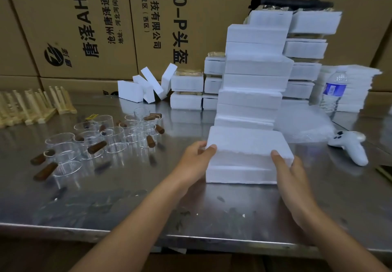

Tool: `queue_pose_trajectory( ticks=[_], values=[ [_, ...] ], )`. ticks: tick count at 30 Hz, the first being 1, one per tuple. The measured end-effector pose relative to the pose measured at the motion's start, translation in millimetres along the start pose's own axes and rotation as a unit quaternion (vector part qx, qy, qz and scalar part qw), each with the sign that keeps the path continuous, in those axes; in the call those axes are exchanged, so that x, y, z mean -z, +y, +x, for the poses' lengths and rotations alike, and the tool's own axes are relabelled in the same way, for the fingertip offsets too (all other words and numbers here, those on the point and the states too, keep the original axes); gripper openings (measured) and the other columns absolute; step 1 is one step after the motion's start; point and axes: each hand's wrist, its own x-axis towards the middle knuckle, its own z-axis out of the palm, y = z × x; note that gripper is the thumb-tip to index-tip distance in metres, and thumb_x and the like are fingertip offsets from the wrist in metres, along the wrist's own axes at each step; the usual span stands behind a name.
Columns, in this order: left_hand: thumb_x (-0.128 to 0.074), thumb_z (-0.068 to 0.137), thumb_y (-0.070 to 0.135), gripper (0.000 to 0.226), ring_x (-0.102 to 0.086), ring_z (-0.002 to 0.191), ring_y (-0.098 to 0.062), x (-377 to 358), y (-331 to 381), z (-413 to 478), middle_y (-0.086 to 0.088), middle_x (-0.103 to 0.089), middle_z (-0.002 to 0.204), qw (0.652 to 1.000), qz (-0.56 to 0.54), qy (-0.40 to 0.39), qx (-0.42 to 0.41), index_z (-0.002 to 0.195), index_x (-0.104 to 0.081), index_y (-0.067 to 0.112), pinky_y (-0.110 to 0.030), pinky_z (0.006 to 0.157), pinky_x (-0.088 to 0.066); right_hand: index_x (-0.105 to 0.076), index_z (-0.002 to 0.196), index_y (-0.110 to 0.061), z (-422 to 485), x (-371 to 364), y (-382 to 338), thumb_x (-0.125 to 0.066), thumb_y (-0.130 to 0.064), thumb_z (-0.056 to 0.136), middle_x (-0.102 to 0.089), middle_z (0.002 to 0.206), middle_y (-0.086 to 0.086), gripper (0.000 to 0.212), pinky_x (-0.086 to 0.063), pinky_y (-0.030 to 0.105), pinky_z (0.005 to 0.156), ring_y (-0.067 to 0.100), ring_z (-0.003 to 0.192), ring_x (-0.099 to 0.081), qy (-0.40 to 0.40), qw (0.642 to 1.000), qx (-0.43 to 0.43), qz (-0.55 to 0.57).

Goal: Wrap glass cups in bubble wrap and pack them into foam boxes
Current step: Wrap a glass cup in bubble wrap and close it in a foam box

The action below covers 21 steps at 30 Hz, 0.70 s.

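Left hand (195, 161) and right hand (294, 178) clasp the near foam box (246, 142) between them, fingers curled round its ends.

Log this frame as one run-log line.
left hand: grips foam box, left end | right hand: grips same box, right end | glass cups: unwrapped, left on table | bubble wrap: right, behind box

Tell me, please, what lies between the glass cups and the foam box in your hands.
In the head view, only bare table and the left hand, which holds the box at its left edge; the cups stand apart.
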Motion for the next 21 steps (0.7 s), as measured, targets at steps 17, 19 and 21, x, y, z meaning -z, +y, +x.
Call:
queue_pose_trajectory(
  ticks=[17,19,21],
  values=[
    [-0.048,0.097,0.039,0.012,-0.061,0.101,-0.011,-14.9,-3.5,16.3,0.004,-0.061,0.116,0.998,-0.012,-0.057,0.033,0.101,-0.055,0.031,-0.021,0.075,-0.043,-0.059,0.106,-0.011,14.3,17.2,-19.8,-0.051,-0.043,0.092,-0.061,0.1,0.003,0.036,-0.037,0.031,0.081,0.024,0.094,-0.054,0.06,0.995,-0.024,-0.076],
    [-0.046,0.097,0.042,0.015,-0.059,0.099,-0.008,-14.6,-3.4,17.9,0.009,-0.059,0.109,0.998,0.007,-0.055,0.021,0.102,-0.054,0.031,-0.023,0.076,-0.041,-0.061,0.108,-0.007,13.1,17.0,-23.1,-0.05,-0.052,0.089,-0.061,0.112,0.011,0.05,-0.043,0.04,0.089,0.03,0.104,-0.056,0.081,0.986,0.008,-0.149],
    [-0.044,0.097,0.044,0.02,-0.058,0.099,-0.01,-13.7,-4.9,20.7,0.009,-0.06,0.102,0.998,0.03,-0.047,0.001,0.099,-0.056,0.028,-0.025,0.079,-0.04,-0.06,0.112,-0.011,10.3,15.3,-32.1,-0.049,-0.064,0.082,-0.06,0.117,0.011,0.062,-0.039,0.049,0.098,0.033,0.113,-0.052,0.105,0.969,0.043,-0.222]
  ],
)
